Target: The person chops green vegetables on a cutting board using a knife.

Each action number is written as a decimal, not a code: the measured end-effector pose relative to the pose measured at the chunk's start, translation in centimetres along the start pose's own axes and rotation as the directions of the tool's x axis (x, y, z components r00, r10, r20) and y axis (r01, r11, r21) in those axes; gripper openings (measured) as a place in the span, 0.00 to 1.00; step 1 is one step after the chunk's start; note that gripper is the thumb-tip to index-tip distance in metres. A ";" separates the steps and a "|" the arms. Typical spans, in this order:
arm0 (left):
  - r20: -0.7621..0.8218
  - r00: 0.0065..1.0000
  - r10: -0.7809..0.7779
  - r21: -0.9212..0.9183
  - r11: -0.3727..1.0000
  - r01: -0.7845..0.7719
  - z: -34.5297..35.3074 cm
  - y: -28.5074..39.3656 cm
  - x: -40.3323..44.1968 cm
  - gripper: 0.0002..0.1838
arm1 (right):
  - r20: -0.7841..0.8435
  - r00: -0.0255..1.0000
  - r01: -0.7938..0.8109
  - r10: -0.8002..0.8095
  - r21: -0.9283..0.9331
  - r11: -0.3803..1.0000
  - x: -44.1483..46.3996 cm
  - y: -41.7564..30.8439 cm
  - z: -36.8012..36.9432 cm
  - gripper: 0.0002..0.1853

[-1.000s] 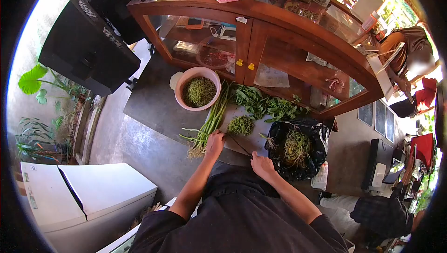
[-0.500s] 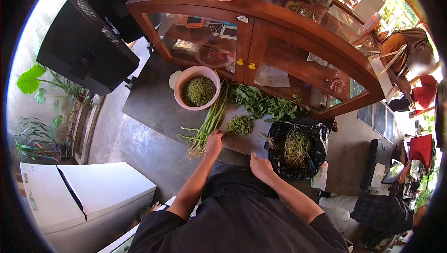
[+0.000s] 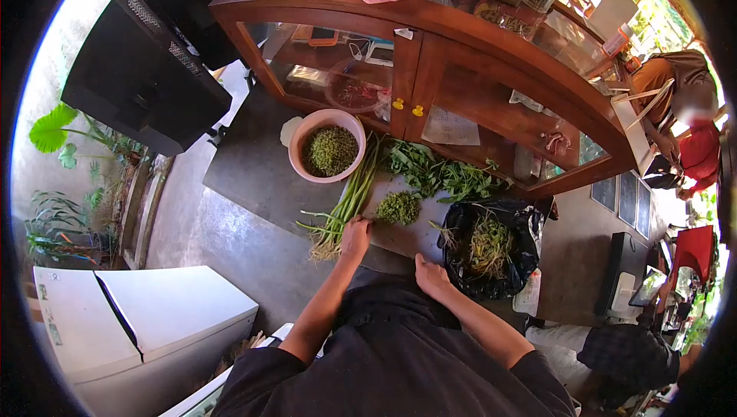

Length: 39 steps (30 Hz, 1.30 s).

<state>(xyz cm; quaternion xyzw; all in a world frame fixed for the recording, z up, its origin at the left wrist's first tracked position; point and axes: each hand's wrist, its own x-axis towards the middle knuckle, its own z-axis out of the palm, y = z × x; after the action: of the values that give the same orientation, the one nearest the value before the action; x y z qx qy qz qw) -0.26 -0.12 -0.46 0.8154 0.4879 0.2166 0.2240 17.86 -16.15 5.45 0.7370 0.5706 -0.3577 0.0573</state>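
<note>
My left hand (image 3: 355, 238) is closed beside the lower end of a bunch of spring onions (image 3: 351, 201), roots toward me; what its fingers pinch is too small to make out. My right hand (image 3: 432, 274) is closed near the board's front edge, around what looks like a thin knife, its blade hardly visible now. Between and beyond the hands, a pile of chopped greens (image 3: 398, 207) lies on a pale board (image 3: 427, 225). A pink bowl (image 3: 293, 158) of chopped greens stands behind the onions. Leafy greens (image 3: 434, 174) lie along the back.
A black plastic bag (image 3: 531, 227) with root trimmings (image 3: 490, 247) is right of my right hand. A wooden glass-door cabinet (image 3: 414, 56) stands directly behind. A white refrigerator (image 3: 176, 309) is at left, a black speaker-like box (image 3: 138, 79) farther back. Other people (image 3: 626, 356) are at right.
The thin dark blade that slanted from my right hand toward the chopped pile has dropped out of clear sight. Both hands have shifted only slightly. The onions, bowl and bag stay put.
</note>
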 end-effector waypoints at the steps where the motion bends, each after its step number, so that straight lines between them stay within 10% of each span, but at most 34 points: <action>1: -0.005 1.000 0.013 -0.002 1.000 -0.013 0.0 0.0 -0.1 0.09 | -0.003 1.000 0.012 -0.012 -0.037 0.999 -0.1 0.2 0.1 0.14; 39: 0.047 0.999 -0.004 -0.052 0.999 0.006 -0.2 0.0 0.0 0.12 | -0.109 0.974 0.190 -0.200 -0.096 0.977 -0.8 0.5 -2.0 0.26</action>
<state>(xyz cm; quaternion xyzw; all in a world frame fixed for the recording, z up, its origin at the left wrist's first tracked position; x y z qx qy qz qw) -0.36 -0.06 -0.29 0.8130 0.4786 0.2096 0.2572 19.16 -15.94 7.21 0.6940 0.6575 -0.2929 0.0194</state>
